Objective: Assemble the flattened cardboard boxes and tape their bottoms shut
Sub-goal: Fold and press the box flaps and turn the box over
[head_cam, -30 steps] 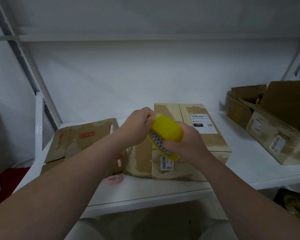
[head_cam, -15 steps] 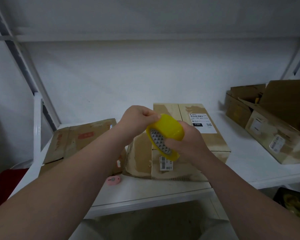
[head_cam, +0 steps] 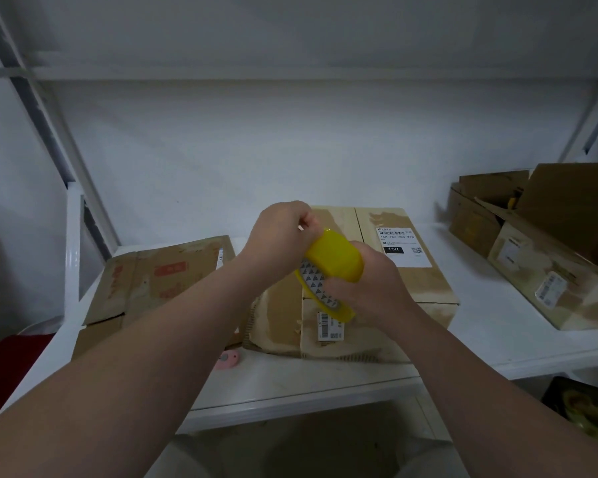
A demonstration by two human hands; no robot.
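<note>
Our two forearms cover much of the near scene. The left one hides a corner of the flattened box (head_cam: 159, 277) and half of a small pink cutter (head_cam: 228, 360) on the white shelf (head_cam: 308, 381). The right one hides the near right part of the standing cardboard box (head_cam: 415, 288) in the middle. At the right side, the open boxes (head_cam: 546, 267) are cut off by the edge of the view. The fingertips of both hands are mostly out of sight.

The yellow tape roll (head_cam: 335, 263) is wide, with a shiny outer face and a grey triangle pattern inside its core. It is tilted, with its open side turned to the left and down.

We hold the roll in the air, above the top of the middle box and not touching it. The right hand (head_cam: 370, 288) grips it from the right and from below, with the fingers curled round it. The left hand (head_cam: 277, 236) is closed tight, and its fingertips pinch at the upper rim of the roll. We cannot tell if the loose end of the tape is already between them. The two hands are close together, with only the roll between them.
</note>
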